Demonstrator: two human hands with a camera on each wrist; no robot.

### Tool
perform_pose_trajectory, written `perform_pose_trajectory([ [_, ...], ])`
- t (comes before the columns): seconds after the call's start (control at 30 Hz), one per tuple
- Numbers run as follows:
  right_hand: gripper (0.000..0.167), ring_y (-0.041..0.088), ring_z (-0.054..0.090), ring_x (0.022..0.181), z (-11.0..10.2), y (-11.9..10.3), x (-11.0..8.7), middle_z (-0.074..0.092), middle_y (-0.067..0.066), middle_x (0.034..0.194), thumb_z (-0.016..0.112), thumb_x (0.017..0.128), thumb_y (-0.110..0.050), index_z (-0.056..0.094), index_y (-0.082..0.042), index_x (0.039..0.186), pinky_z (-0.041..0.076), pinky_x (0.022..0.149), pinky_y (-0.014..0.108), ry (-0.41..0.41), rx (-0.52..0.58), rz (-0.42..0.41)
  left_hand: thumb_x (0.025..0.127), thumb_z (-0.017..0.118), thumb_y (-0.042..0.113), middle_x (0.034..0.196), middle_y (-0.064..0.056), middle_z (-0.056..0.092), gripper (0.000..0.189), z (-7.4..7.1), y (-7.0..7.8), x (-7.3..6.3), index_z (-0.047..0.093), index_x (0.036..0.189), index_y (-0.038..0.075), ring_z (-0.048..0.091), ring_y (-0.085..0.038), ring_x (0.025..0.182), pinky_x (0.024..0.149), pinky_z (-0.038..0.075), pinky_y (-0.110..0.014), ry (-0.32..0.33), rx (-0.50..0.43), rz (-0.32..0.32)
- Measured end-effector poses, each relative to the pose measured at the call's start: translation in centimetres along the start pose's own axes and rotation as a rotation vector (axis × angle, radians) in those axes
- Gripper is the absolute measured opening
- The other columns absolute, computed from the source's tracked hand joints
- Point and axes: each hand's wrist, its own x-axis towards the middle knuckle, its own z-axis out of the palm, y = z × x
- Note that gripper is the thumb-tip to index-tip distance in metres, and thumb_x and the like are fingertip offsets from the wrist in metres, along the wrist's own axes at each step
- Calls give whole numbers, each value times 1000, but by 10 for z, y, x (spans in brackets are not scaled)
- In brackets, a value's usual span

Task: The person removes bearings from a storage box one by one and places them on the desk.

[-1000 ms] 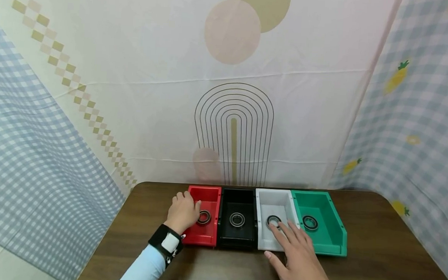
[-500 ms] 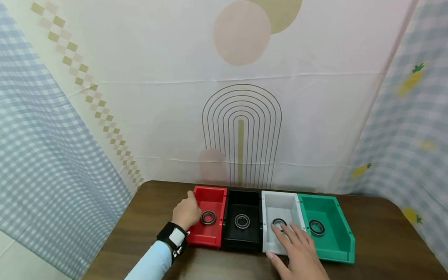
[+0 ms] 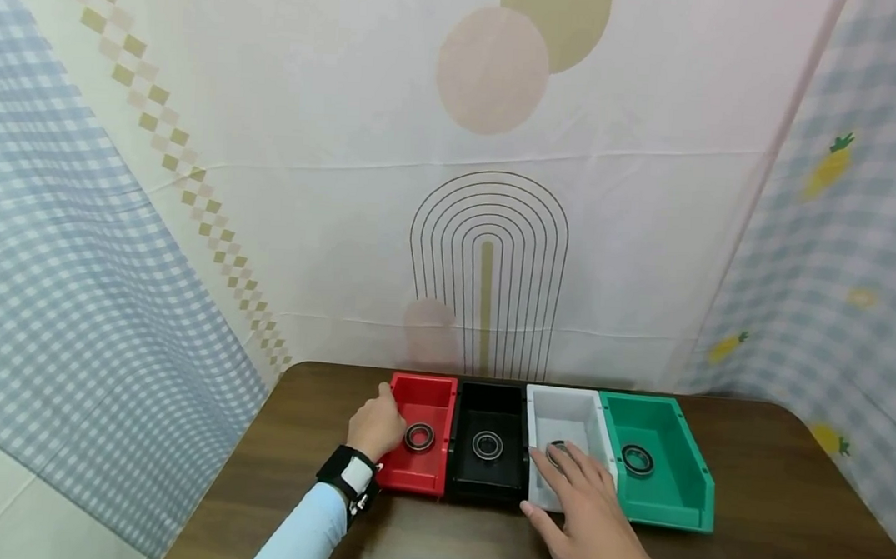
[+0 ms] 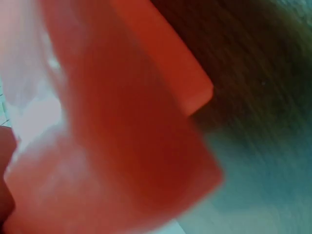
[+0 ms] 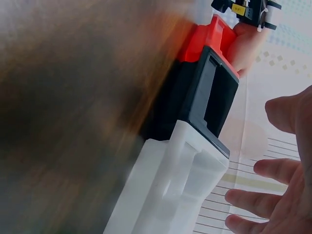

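Note:
At the left end of a row of open bins, my left hand (image 3: 376, 426) grips the side wall of the red bin (image 3: 426, 480); part of its fingers is hidden by the wall. That bin (image 4: 136, 146) fills much of the left wrist view, blurred. My right hand (image 3: 587, 523) is spread over the front of the white bin (image 3: 563, 401), thumb pointing left, nothing held. Its fingers partly cover a ball bearing (image 3: 550, 452). Another bearing (image 3: 408, 438) lies in the red bin. In the right wrist view the right hand (image 5: 292, 180) hovers beside the bins with fingers straight.
Between red and white stands a black bin (image 3: 487, 487) holding a bearing (image 3: 475, 446). The green bin (image 3: 671, 512) at the right end has one too, a dark bearing (image 3: 625, 460). All stand at the back of a brown wooden table (image 3: 437, 533), before a patterned cloth (image 3: 329, 241).
My left hand has gone from spread fingers over the red bin's edge to gripping its wall. The right hand has shifted slightly left. The head view has turned a little left.

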Motion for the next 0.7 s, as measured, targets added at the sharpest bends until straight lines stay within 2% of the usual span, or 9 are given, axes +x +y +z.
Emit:
perform_pose_trajectory([
  [0.23,71,43,46,152,6,-5,8,59,12,157,75,98,-48,52,-22,159,36,117,73,14,1,-14,99,65,15,78,-13,67,43,1,-3,0,51,136,-2,62,-25,64,56,48,-39,9,-24,-6],
  [0.43,78,43,52,147,12,-7,18,60,11,156,77,97,-43,43,-21,164,42,111,73,72,39,-69,105,60,19,86,-18,71,38,1,1,0,52,137,-1,65,-28,67,56,49,-41,25,-51,-10],
  [0.57,76,43,53,146,18,-9,26,61,13,155,76,98,-43,45,-21,164,42,112,71,96,42,-116,106,58,20,94,-20,74,39,3,2,0,52,139,-1,67,-28,70,57,51,-42,24,-74,-18],
  [0.7,72,43,51,148,25,-19,35,61,15,154,75,99,-44,49,-20,161,41,112,73,76,49,-151,106,59,20,100,-22,76,39,2,-4,1,52,139,0,69,-28,72,58,52,-42,20,-89,-34],
])
